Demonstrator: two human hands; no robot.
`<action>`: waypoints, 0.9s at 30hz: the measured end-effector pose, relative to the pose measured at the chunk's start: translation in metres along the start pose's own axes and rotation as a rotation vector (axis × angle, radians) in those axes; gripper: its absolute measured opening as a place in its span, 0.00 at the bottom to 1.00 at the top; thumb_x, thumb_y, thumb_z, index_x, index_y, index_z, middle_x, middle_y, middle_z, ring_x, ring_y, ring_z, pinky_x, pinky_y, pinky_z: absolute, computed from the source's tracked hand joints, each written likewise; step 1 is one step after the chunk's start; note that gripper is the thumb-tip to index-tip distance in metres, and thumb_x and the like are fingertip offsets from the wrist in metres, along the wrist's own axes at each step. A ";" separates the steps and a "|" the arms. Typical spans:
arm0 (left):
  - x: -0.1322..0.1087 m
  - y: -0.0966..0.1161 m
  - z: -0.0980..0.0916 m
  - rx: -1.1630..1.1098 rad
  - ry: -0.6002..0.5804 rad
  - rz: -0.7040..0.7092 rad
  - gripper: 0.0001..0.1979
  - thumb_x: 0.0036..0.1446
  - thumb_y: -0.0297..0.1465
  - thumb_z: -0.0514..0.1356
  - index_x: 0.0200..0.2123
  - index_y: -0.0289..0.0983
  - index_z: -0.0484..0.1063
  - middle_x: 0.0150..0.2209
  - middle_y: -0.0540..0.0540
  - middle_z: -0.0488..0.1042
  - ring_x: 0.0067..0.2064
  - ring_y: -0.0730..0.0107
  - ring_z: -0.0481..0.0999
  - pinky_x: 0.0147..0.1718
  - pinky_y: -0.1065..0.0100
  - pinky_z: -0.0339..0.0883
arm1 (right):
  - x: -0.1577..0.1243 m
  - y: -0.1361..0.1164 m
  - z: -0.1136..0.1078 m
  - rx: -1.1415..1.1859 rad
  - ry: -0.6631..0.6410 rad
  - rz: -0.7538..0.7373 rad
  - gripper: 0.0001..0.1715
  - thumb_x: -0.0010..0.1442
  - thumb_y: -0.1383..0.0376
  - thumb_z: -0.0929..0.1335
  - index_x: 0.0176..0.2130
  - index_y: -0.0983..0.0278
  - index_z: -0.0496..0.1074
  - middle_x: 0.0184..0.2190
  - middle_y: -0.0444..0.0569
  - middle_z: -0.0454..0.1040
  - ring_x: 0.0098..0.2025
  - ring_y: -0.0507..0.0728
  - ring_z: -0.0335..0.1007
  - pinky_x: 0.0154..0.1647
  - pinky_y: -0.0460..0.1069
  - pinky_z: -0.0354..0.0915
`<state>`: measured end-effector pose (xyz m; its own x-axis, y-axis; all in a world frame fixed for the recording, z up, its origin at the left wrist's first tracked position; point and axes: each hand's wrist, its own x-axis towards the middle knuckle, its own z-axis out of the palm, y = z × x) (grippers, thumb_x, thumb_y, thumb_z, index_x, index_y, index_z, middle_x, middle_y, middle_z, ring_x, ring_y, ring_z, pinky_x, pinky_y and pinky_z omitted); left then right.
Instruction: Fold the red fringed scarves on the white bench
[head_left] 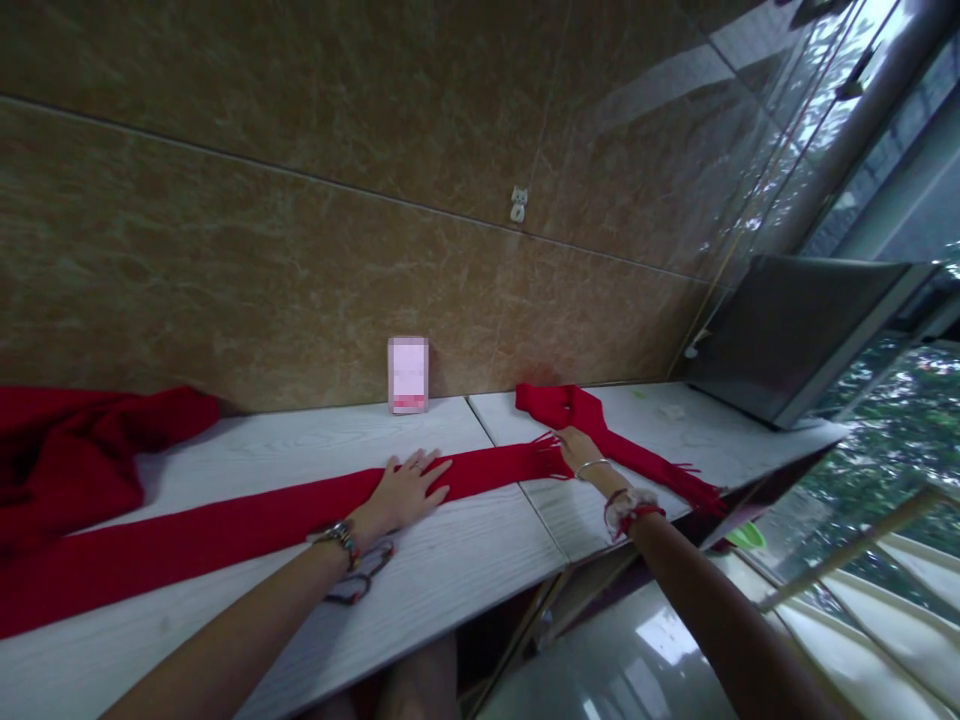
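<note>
A long red scarf (pixel 247 524) lies stretched flat across a white wood-grain table. My left hand (pixel 401 492) rests on it, fingers spread and palm down, with a beaded bracelet at the wrist. At the scarf's fringed right end, my right hand (pixel 576 450) has its fingers closed on the fringe; the fingertips are partly hidden. Just beyond that hand, a second length of red fringed fabric (pixel 637 456) lies bent, its tassels at the table's front edge. On the far left a bunched heap of red cloth (pixel 67 450) touches the flat scarf.
A phone (pixel 408 375) with a lit screen leans upright against the brown tiled wall (pixel 300 260). A seam crosses the white tabletop (pixel 465 560). A grey box-like object (pixel 795 330) stands at the right end beside the window. A small cat-shaped hook (pixel 518 204) is on the wall.
</note>
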<state>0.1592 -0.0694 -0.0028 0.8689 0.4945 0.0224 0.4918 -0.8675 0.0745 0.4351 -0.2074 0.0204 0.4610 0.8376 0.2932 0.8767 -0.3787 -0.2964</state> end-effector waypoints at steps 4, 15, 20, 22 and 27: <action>-0.001 -0.002 0.003 -0.009 0.010 0.004 0.24 0.61 0.41 0.42 0.60 0.44 0.51 0.62 0.45 0.48 0.62 0.54 0.48 0.53 0.43 0.44 | 0.002 -0.021 0.012 -0.086 -0.106 -0.102 0.10 0.58 0.71 0.62 0.38 0.61 0.71 0.42 0.52 0.72 0.46 0.55 0.66 0.50 0.52 0.60; -0.002 -0.001 0.001 -0.030 0.015 0.010 0.25 0.60 0.41 0.42 0.60 0.43 0.52 0.62 0.45 0.49 0.61 0.53 0.48 0.53 0.43 0.43 | -0.003 0.012 0.000 -0.283 -0.113 0.015 0.18 0.52 0.73 0.59 0.40 0.65 0.71 0.37 0.62 0.72 0.44 0.65 0.66 0.49 0.58 0.61; -0.002 -0.001 0.002 0.002 0.032 0.014 0.24 0.61 0.40 0.42 0.59 0.44 0.52 0.62 0.45 0.50 0.61 0.55 0.49 0.53 0.44 0.44 | -0.007 -0.011 0.013 -0.269 -0.046 -0.081 0.25 0.58 0.66 0.57 0.54 0.64 0.62 0.53 0.57 0.62 0.56 0.60 0.55 0.58 0.53 0.51; -0.003 -0.001 0.003 0.013 0.038 0.007 0.23 0.61 0.39 0.43 0.59 0.44 0.53 0.62 0.45 0.50 0.61 0.55 0.49 0.54 0.45 0.45 | -0.011 -0.019 0.027 -0.252 -0.080 -0.132 0.26 0.59 0.63 0.57 0.57 0.61 0.58 0.58 0.52 0.57 0.60 0.59 0.49 0.59 0.53 0.49; -0.005 0.001 0.003 0.010 0.070 0.012 0.23 0.61 0.39 0.42 0.59 0.41 0.55 0.61 0.43 0.51 0.61 0.56 0.51 0.54 0.49 0.47 | -0.015 -0.014 0.046 -0.241 -0.171 -0.111 0.25 0.60 0.65 0.54 0.56 0.64 0.60 0.58 0.57 0.58 0.59 0.60 0.52 0.55 0.57 0.53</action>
<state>0.1553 -0.0731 -0.0059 0.8687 0.4866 0.0925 0.4824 -0.8736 0.0643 0.4100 -0.1967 -0.0212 0.3491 0.9253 0.1480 0.9370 -0.3469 -0.0412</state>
